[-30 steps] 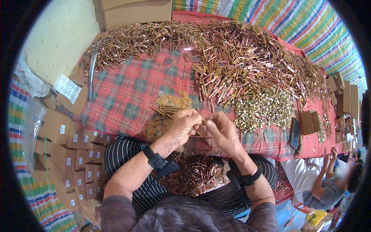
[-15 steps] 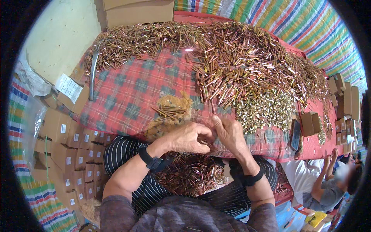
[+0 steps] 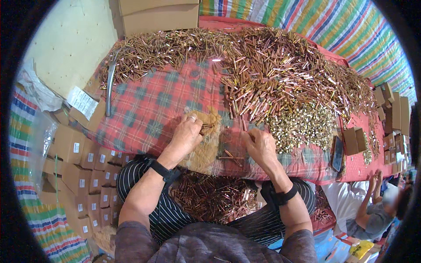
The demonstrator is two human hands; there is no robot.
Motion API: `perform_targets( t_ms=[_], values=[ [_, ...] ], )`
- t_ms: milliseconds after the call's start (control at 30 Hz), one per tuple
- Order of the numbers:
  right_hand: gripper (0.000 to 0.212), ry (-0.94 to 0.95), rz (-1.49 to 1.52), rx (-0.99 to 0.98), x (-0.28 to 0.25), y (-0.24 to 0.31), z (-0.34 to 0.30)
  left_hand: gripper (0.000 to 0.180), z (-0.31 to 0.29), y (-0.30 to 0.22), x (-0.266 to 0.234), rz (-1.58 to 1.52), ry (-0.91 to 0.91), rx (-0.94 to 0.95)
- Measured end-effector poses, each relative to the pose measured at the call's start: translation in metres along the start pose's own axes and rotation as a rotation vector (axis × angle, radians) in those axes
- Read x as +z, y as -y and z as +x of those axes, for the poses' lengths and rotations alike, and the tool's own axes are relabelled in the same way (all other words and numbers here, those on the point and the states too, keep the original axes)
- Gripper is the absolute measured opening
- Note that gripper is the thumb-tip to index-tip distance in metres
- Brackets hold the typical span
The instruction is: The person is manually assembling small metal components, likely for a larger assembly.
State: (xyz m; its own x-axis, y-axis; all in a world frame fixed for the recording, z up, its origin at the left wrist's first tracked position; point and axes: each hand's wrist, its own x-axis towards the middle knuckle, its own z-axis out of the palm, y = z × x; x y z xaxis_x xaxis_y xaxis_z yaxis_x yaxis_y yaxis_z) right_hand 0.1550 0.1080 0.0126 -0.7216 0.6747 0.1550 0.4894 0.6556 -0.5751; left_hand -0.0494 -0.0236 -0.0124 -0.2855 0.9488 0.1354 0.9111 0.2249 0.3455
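My left hand (image 3: 186,132) is closed over a small group of brass-coloured bolts (image 3: 208,127) on the worn tan patch (image 3: 201,151) of the plaid cloth. The bolts' ends show past my fingers. My right hand (image 3: 262,148) is curled with thumb and forefinger together, and what they may pinch is hidden. Just beyond them lies a coppery bolt (image 3: 244,123). Between my hands, a few loose bolts (image 3: 229,154) rest near the cloth's front edge. A wide heap of coppery bolts (image 3: 272,74) spreads across the back, with a pile of gold nuts (image 3: 300,127) before it.
A curved metal bar (image 3: 109,85) lies at the left. At the right are a dark phone-like slab (image 3: 337,153) and an open carton (image 3: 354,140). Stacked cartons (image 3: 79,175) stand at lower left. More bolts (image 3: 215,197) sit below, between my knees. Another person (image 3: 372,215) sits at right.
My left hand has moved left and away from me, from beside my right hand onto the small bolt group. Loose bolts now show where it was. My right hand has barely shifted.
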Motion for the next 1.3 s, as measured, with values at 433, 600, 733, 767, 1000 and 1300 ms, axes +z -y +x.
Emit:
perform_targets(
  t_ms=[433, 600, 733, 767, 1000, 1300],
  values=[
    [0.021, -0.178, -0.053, -0.002, 0.042, -0.023, 0.026, 0.018, 0.004, -0.021, 0.000, -0.346, -0.154, 0.051],
    [0.037, -0.127, 0.318, 0.023, 0.026, -0.007, 0.013, 0.020, 0.009, -0.021, 0.001, -0.530, -0.349, -0.062],
    [0.035, -0.036, 1.031, 0.303, 0.027, -0.003, 0.012, 0.017, 0.013, -0.049, -0.013, -1.364, -0.144, -0.533],
    [0.035, -0.045, 1.040, 0.299, 0.025, 0.003, 0.010, 0.017, 0.013, -0.051, -0.013, -1.354, -0.142, -0.525],
    [0.034, -0.109, 1.221, 0.340, 0.011, 0.025, 0.000, 0.012, 0.008, -0.068, -0.008, -1.650, -0.142, -0.482],
    [0.032, -0.233, 1.472, 0.303, 0.004, 0.017, 0.007, 0.020, 0.011, -0.073, -0.011, -1.106, 0.059, -0.374]
  ],
)
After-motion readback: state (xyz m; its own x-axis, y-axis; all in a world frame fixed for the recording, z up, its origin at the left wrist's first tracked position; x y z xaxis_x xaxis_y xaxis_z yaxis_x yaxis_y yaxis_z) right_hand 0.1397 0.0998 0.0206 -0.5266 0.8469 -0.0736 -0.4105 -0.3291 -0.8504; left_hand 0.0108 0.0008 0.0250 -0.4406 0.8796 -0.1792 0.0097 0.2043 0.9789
